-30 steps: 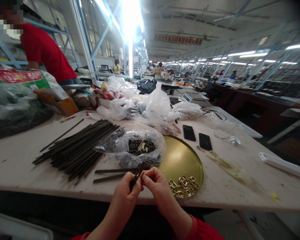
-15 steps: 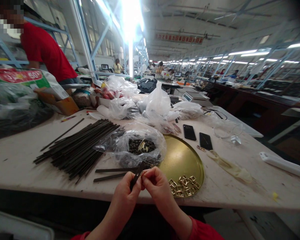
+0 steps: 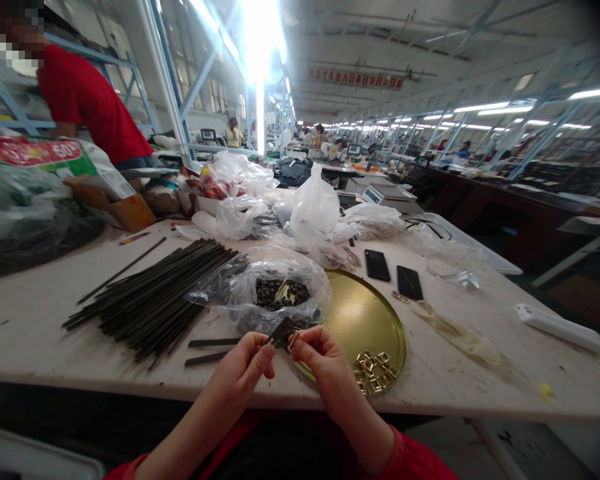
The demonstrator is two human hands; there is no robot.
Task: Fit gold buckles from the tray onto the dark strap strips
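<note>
A short dark strap (image 3: 283,329) is stretched between my two hands just above the table's front edge. My left hand (image 3: 244,363) pinches one part of it, with a small shiny bit at the fingertips. At the other side my right hand (image 3: 323,355) is closed on a small gold buckle (image 3: 293,339) touching the strap; its exact seat is hidden by the fingers. Several gold buckles (image 3: 375,373) lie on the round gold tray (image 3: 365,320) beside my right hand. Behind my hands is an open plastic bag (image 3: 317,283) of small dark pieces (image 3: 270,293).
A fanned pile of long dark strips (image 3: 165,300) lies at left, with two strips (image 3: 213,343) nearer my left hand. Two phones (image 3: 409,283), a pale glove-like piece (image 3: 460,333) and a white device (image 3: 563,327) are at right. A person in red (image 3: 93,107) stands far left.
My hands have moved slightly apart. The strap has turned from lying along my left fingers to spanning between both hands, and the gold buckle now shows at my right fingertips.
</note>
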